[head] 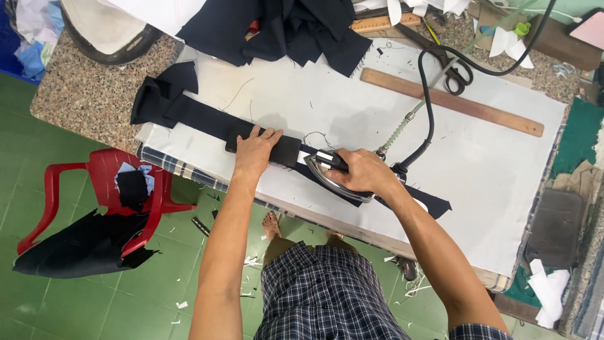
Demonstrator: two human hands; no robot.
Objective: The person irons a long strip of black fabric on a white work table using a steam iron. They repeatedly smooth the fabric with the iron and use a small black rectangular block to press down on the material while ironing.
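Observation:
A long dark navy fabric strip point(189, 113) lies across the white padded ironing surface point(352, 107). My left hand point(255, 150) lies flat on the strip, fingers spread, pressing down a folded part. My right hand point(365, 173) grips the handle of a metal clothes iron point(330, 176), which rests on the strip just right of my left hand. The iron's black cord point(429, 107) runs up toward the far right. The strip's right end point(434, 206) pokes out past my right forearm.
A long wooden ruler point(450, 101) and black scissors point(454, 69) lie at the back right. A pile of dark cloth point(296, 28) sits at the far edge. A red plastic chair point(100, 201) holding dark fabric stands on the green floor at left.

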